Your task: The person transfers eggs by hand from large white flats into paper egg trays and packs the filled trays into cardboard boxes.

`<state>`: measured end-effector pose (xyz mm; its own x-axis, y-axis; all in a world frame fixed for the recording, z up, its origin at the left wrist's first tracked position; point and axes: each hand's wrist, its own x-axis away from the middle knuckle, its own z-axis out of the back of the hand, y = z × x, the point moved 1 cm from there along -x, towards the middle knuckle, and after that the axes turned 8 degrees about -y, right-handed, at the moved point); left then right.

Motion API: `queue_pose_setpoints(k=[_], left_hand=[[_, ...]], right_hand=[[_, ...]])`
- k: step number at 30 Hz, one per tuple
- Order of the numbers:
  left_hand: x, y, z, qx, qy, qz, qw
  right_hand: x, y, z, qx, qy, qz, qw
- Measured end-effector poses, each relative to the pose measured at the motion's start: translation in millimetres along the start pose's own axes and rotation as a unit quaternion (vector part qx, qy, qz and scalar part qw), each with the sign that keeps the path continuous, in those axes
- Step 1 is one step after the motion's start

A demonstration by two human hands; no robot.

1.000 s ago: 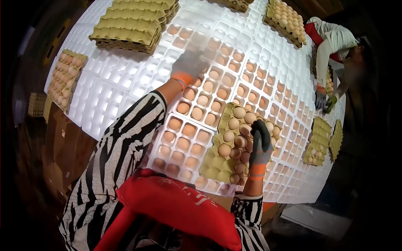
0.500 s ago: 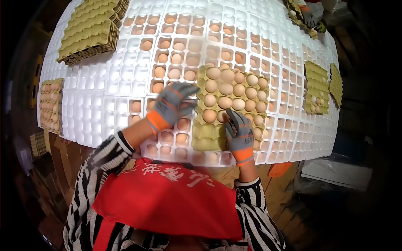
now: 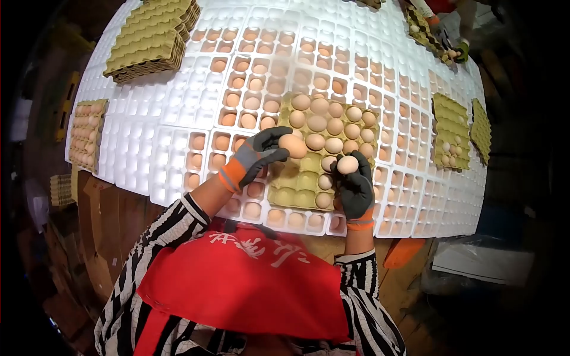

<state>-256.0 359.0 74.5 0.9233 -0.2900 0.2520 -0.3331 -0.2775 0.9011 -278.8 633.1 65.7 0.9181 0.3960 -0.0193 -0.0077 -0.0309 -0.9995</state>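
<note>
My left hand [image 3: 261, 152], in a grey and orange work glove, pinches a brown egg [image 3: 293, 146] between thumb and fingers over the left side of a pulp egg tray [image 3: 285, 198]. In my right hand [image 3: 357, 191], similarly gloved, a paler egg [image 3: 348, 165] is held up at the fingertips near the tray's right side. Rows of eggs sit in the upper part of this tray, while several cups at its lower left are bare. Beneath and around it lie white foam trays [image 3: 185, 110], many cups of which hold eggs.
A stack of pulp trays [image 3: 148, 44] stands at the far left, with an egg-filled tray [image 3: 89, 135] nearer. On the right is a pulp tray [image 3: 449, 121] with several eggs. Another person's gloved hand [image 3: 460, 52] shows at the far right corner, beside a tilted pulp tray [image 3: 424, 32].
Both hands have taken hold of an egg each and turned their fingers upward. More cups show bare in the pulp tray's lower left. The whole view has shifted slightly.
</note>
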Motion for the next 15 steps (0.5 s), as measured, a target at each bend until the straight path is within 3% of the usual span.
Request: queue_pose_setpoints(k=[1,3,4,5,6,8,11,13,15], left_hand=[[3.4,-1.1,-0.1,0.001,0.002,-0.005,1.000],[7.7,-5.8,-0.1,0.005,0.004,-0.015,1.000],[9.1,-6.8,0.1,0.021,0.011,-0.012,1.000],[11.1,-7.9,0.6,0.037,0.019,-0.008,0.999],[13.3,-9.3,2.2,0.052,0.027,-0.003,0.998],[15.7,-17.6,8.8,0.090,0.033,0.000,0.995],[20.7,-25.6,14.4,0.184,0.063,-0.007,0.981],[25.9,-24.1,17.5,0.212,0.066,-0.008,0.975],[31.1,-29.5,29.2,0.203,0.066,-0.010,0.977]], right_hand=[[0.1,0.3,7.4,-0.009,-0.032,0.016,0.999],[-12.3,-1.7,5.5,-0.092,0.020,-0.081,0.992],[-26.9,-2.4,1.9,-0.121,0.058,-0.184,0.974],[-39.3,0.2,-5.8,0.113,0.032,-0.087,0.989],[-49.8,3.1,-15.8,0.339,0.004,0.015,0.941],[-68.4,2.0,-30.7,0.640,-0.076,0.012,0.765],[-73.8,7.7,-31.9,0.627,-0.112,-0.031,0.771],[-64.8,-4.1,-23.0,0.315,-0.073,-0.097,0.941],[-48.6,-22.3,-11.7,-0.036,-0.035,-0.153,0.987]])
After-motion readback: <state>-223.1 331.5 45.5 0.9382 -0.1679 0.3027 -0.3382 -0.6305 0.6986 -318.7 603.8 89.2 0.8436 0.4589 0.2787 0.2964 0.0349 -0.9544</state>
